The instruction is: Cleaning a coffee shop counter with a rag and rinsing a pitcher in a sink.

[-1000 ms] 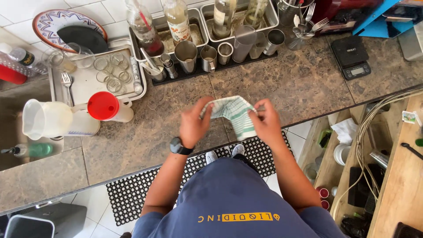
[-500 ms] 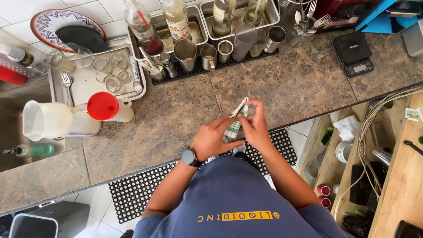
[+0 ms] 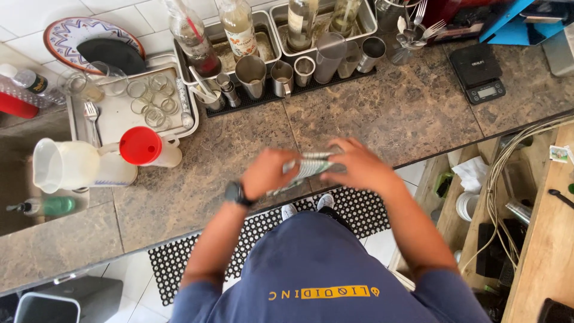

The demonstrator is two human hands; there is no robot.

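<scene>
- A folded cloth [image 3: 306, 167], pale with green-grey stripes, is held between both hands just above the front edge of the bench [image 3: 382, 113]; motion blur hides its finer detail.
- The left hand [image 3: 267, 173] is closed on the cloth's left end, fingers curled around it; a dark watch [image 3: 235, 193] sits on that wrist.
- The right hand [image 3: 354, 167] is clasped over the cloth's right end, fingers wrapped on top. The two hands are close together, the cloth bridging them.
- The bench top is mottled brown stone.
- Behind the hands, a black mat [image 3: 287, 90] carries metal cups [image 3: 251, 75] and jiggers, with metal pans holding bottles [image 3: 238, 27] behind it.
- To the left, a white tray [image 3: 113, 113] holds small glasses and a fork [image 3: 91, 113].
- In front of the tray lie a container with a red lid [image 3: 140, 146] and a white jug [image 3: 63, 164], just beside each other.
- Far right on the bench stands a small black scale [image 3: 477, 73].
- Below the bench edge, a black perforated floor mat [image 3: 179, 269] lies under the person's feet.
</scene>
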